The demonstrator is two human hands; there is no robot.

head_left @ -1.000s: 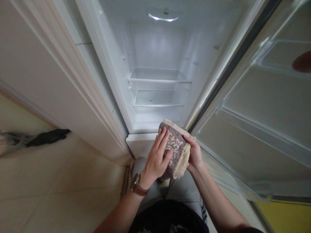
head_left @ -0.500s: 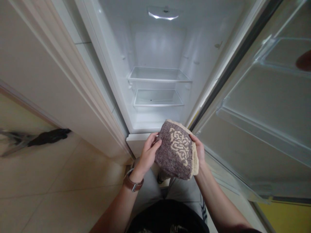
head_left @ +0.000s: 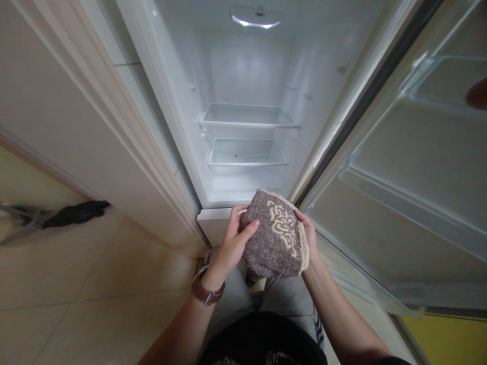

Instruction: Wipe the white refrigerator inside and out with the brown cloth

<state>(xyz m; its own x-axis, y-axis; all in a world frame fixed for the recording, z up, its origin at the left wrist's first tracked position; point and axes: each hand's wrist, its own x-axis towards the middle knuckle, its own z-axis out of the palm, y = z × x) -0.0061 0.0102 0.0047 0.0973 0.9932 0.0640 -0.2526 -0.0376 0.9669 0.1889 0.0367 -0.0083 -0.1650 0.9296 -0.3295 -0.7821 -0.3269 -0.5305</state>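
Observation:
A folded purple-brown towel (head_left: 266,238) with a cream pattern and cream edges is held between my two hands, in front of the open fridge (head_left: 243,66). My left hand (head_left: 232,243) grips its left side, thumb on top and fingers underneath. On the right edge, my right hand (head_left: 307,230) is closed around the cloth, most of its fingers hidden beneath. The towel hangs over my lap, just below the fridge's lower front edge. A brown watch strap (head_left: 207,293) circles my left wrist.
Inside the fridge are an upper glass shelf (head_left: 249,115) and a lower one (head_left: 247,152). The fridge door (head_left: 411,203) with its clear racks stands open at right. A white door frame (head_left: 114,126) rises at left. Part of another person's hand (head_left: 477,95) shows at the right edge.
The towel has turned and shifted slightly in my hands. My left thumb has slid farther over its top, toward the right. The fridge and its door look the same.

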